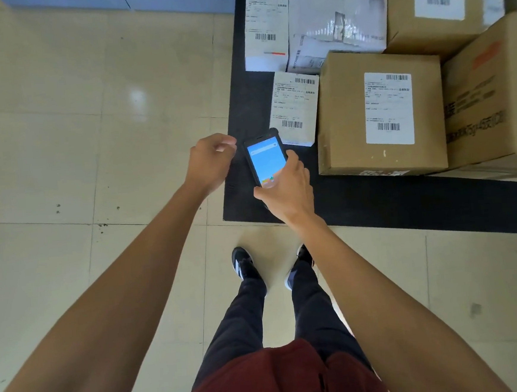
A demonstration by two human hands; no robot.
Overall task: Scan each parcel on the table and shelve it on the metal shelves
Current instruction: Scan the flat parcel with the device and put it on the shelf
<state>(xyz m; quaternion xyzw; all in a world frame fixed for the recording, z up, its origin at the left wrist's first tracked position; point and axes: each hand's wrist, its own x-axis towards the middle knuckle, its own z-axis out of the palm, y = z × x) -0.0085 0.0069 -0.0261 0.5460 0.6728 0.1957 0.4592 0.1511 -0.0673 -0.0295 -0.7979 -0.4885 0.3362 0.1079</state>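
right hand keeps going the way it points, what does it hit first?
Likely the small flat parcel just past the scanner that the right hand holds, on the black table. Depth is unclear; it may pass above it.

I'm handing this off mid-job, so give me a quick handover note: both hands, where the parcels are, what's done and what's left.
Right hand: grips the handheld scanner, screen lit, by the black table's near left corner.
Left hand: holds nothing, fingers loosely curled, beside the scanner over the floor.
Parcels: all on the table. Small flat parcel sits just beyond the scanner; labelled cardboard box is to its right; more bags and boxes lie behind.
Done: no parcel lifted; whether any has been scanned cannot be told.
Left: scan each parcel and shelve it. The shelves are out of view.
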